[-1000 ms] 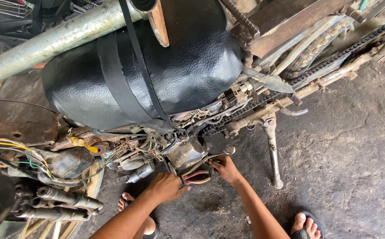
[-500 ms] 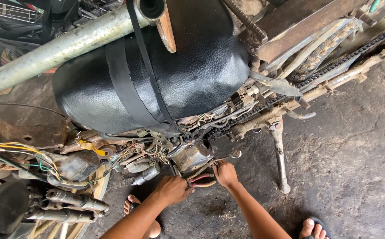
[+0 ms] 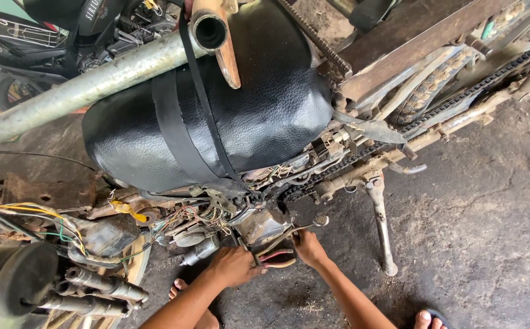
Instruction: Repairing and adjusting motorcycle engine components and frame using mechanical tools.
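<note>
Both hands work low in the frame: left hand (image 3: 233, 265) grips red-handled pliers (image 3: 272, 256), right hand (image 3: 308, 247) a wrench (image 3: 304, 226). Engine casing (image 3: 263, 223) looks unopened, wiring (image 3: 198, 216) loose.

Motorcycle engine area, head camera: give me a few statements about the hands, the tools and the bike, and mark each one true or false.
1. The left hand is at the pliers with red and yellow handles, low beside the engine. True.
2. The right hand is resting on the black seat. False: it is down by the engine, at a slim metal wrench.
3. The kickstand reaches down to the ground. True.
4. The seat is bright red. False: it is black, with a black strap across it.
5. Loose coloured wires show towards the front of the bike. True.
</note>
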